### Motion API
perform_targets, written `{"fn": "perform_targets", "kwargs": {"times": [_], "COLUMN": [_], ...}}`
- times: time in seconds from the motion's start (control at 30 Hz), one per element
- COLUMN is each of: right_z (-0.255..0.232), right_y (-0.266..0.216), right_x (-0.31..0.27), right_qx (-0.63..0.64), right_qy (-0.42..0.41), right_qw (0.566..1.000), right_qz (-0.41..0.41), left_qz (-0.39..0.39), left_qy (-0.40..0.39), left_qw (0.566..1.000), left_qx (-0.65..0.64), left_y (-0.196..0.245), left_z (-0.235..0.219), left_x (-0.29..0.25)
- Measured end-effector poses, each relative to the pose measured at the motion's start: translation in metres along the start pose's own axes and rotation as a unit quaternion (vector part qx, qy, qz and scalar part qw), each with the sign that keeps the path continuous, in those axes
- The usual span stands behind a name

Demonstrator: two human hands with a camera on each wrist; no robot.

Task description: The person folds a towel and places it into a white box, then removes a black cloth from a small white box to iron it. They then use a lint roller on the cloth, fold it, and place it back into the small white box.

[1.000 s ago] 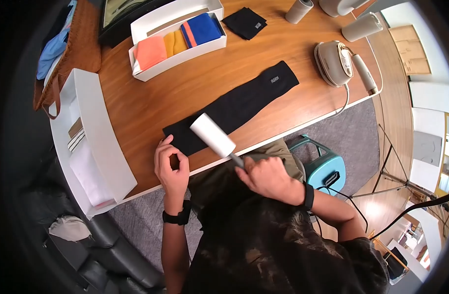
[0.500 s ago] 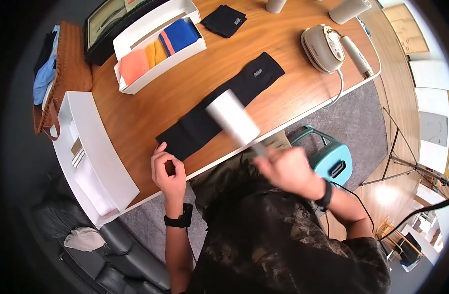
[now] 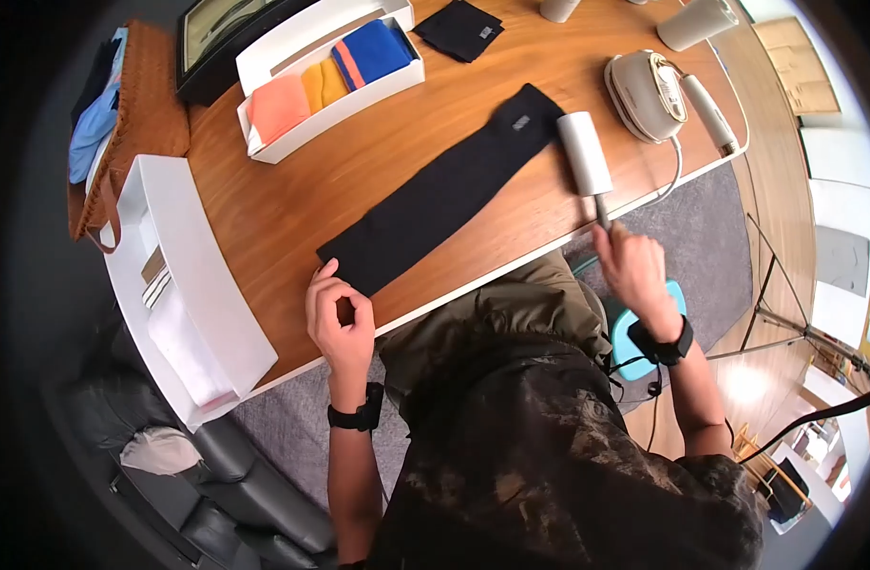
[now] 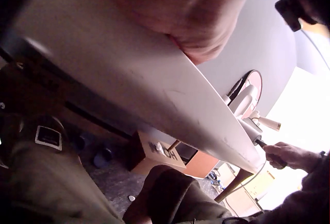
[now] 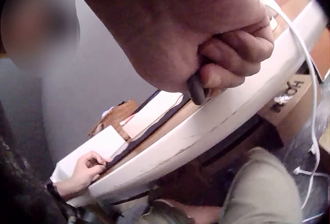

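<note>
A long piece of black cloth [image 3: 444, 190] with a small light print near its far end lies flat and slanting across the wooden table [image 3: 264, 214]. At its near left corner my left hand [image 3: 340, 318] holds the edge, thumb and forefinger bent into a ring. My right hand [image 3: 636, 275] grips the dark handle of a white lint roller [image 3: 585, 154], just off the cloth's far right end. In the right wrist view the fingers [image 5: 237, 53] wrap the handle, whose end [image 5: 197, 91] pokes out below; the roller head is hidden there.
A white box [image 3: 335, 106] of folded coloured cloths stands at the back, near a folded black cloth [image 3: 458, 30]. A white bin [image 3: 202, 275] is at the left, beside a brown basket [image 3: 145, 123]. A corded cream garment steamer [image 3: 644, 95] and white rolls [image 3: 698, 24] are at the right.
My right hand has swept the lint roller rightward and away, from over the cloth's middle to past its far end. The left hand has stayed at the near corner.
</note>
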State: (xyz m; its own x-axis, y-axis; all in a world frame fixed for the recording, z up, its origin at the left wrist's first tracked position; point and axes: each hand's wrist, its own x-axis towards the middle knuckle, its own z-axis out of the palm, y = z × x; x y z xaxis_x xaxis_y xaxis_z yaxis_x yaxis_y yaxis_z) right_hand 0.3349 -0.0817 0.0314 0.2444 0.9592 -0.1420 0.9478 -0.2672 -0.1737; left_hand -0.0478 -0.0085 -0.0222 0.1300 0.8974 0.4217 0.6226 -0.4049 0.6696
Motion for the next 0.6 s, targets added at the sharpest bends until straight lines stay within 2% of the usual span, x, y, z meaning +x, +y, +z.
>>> {"fn": "perform_targets", "kwargs": {"times": [0.07, 0.13, 0.2, 0.27, 0.33, 0.4, 0.47, 0.53, 0.6], "right_z": [-0.009, -0.005, -0.003, 0.009, 0.022, 0.024, 0.027, 0.021, 0.013], "right_y": [0.004, -0.015, -0.062, -0.1, -0.12, -0.124, -0.116, -0.101, -0.079], "right_x": [-0.004, -0.019, -0.031, -0.043, -0.05, -0.052, -0.047, -0.036, -0.025], "right_qx": [-0.012, 0.046, 0.068, 0.122, 0.15, 0.132, 0.123, 0.108, 0.077], "right_qy": [0.046, 0.033, 0.04, -0.053, -0.102, -0.147, -0.133, -0.144, -0.098], "right_qw": [0.999, 0.997, 0.984, 0.97, 0.946, 0.942, 0.953, 0.967, 0.982], "right_qz": [-0.024, -0.052, -0.162, -0.205, -0.267, -0.27, -0.242, -0.179, -0.144], "left_qz": [0.005, 0.009, 0.015, 0.009, -0.001, 0.008, -0.001, -0.006, -0.006], "left_qy": [-0.003, -0.004, -0.003, 0.001, 0.004, 0.0, 0.002, 0.0, 0.0], "left_qw": [1.0, 1.0, 1.0, 1.0, 1.0, 1.0, 1.0, 1.0, 1.0], "left_qx": [0.0, 0.004, 0.003, -0.005, -0.007, 0.002, -0.002, -0.006, -0.012], "left_y": [-0.002, -0.004, -0.005, -0.005, -0.005, -0.006, -0.006, -0.005, -0.003], "left_z": [0.0, -0.001, 0.0, 0.001, -0.001, 0.0, -0.001, 0.0, 0.0], "left_x": [0.0, -0.002, -0.001, -0.001, -0.004, -0.003, -0.003, -0.003, -0.001]}}
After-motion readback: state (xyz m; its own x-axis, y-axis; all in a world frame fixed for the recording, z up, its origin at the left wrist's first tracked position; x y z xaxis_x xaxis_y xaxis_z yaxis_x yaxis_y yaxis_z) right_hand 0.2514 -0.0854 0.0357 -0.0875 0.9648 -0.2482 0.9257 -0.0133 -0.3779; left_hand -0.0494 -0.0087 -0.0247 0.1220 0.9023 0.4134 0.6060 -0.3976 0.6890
